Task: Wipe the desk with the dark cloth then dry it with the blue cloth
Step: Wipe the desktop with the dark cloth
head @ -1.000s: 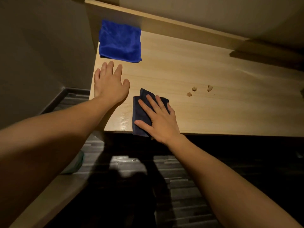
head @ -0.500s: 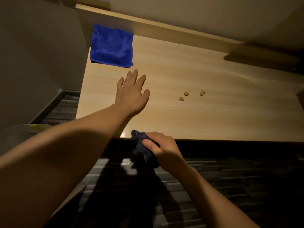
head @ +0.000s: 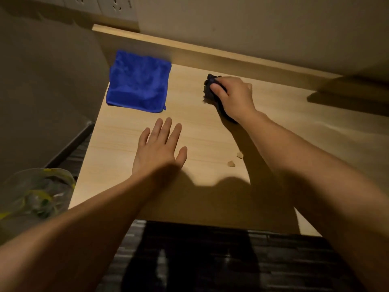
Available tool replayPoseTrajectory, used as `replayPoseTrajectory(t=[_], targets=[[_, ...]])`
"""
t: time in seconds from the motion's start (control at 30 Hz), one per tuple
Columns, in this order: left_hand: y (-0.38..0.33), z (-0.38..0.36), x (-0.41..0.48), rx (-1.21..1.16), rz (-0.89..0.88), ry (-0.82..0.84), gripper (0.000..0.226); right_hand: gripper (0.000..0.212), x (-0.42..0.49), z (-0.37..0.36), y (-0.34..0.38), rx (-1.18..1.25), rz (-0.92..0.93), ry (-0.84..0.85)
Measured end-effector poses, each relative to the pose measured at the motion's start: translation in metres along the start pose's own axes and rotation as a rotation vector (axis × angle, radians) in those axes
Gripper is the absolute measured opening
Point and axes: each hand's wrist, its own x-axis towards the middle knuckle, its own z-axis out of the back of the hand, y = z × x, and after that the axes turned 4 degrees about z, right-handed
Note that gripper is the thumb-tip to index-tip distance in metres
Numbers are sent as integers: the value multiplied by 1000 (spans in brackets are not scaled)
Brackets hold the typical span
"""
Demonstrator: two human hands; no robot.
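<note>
Head view: a pale wood-grain laminate desk (head: 210, 127) fills the middle, seen from above in dim warm light.
Right hand (head: 233, 95): reaches to the far part of the desk, fingers curled and clamped on the bunched dark navy cloth (head: 210, 87), pressing it onto the desktop near the raised back edge.
Dark cloth position: crumpled under the palm, with a wad showing past the thumb on the left and a dark strip showing below the wrist.
Left hand (head: 160, 152): lies flat, palm down, on the desk near its left side, fingers straight and slightly apart, holding nothing.
Bright blue square microfibre cloth (head: 137, 81): lies flat at the far left corner of the desk, just beyond the left fingertips and well apart from the dark cloth.
Small tan crumbs (head: 231, 163): two show on the desktop beside the right forearm.
Clear plastic bag with yellow trim (head: 35, 192): sits low at the left, off the desk.
Wall sockets (head: 116, 5): white, on the wall above the far left corner.
</note>
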Motion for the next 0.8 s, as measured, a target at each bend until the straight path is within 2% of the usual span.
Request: replayPoseTrajectory(t=[0.1,0.27,0.33,0.57,0.8], targets=[[3,-3,2,41,-14,0,70,36,31,-16,-26,-125,83,33],[4,-4,3,96,-25,-10,71,66,24,-33,-44,-240,100,155],[4,-2,2,103,-24,-9,71,71,16,-32,-42,-270,95,204],[-3,7,-6,59,-16,-19,70,71,-48,-23,-35,-296,143,291],[-4,11,-10,11,-26,-37,70,66,-133,-24,-14,-264,107,316]])
